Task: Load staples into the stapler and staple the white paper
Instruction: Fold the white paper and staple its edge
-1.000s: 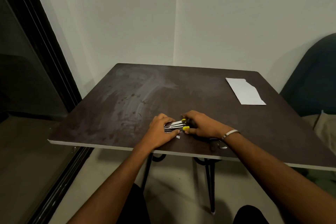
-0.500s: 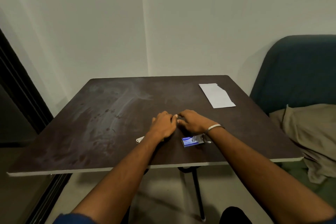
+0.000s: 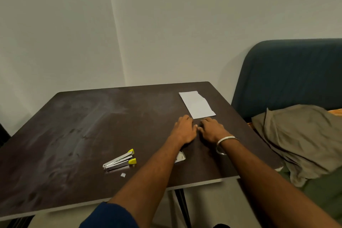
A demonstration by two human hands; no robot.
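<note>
A small silver stapler [image 3: 120, 161] with yellow tips lies on the dark table [image 3: 83, 126] near the front, with nobody touching it. A tiny white scrap [image 3: 123, 175] lies just in front of it. The white paper [image 3: 196, 104] lies flat at the far right of the table. My left hand [image 3: 183, 130] and my right hand [image 3: 212, 129] rest palm down side by side just in front of the paper, fingertips close to its near edge, holding nothing. A staple box [image 3: 180, 157] shows partly under my left forearm.
A dark teal sofa [image 3: 288, 74] stands to the right of the table, with a tan cloth [image 3: 303, 137] draped over its seat. White walls meet in a corner behind the table. A metal bangle [image 3: 224, 141] sits on my right wrist.
Both hands have let go of the stapler, which now lies on the table at the left, and have moved forward and right toward the white paper. The view has swung right.
</note>
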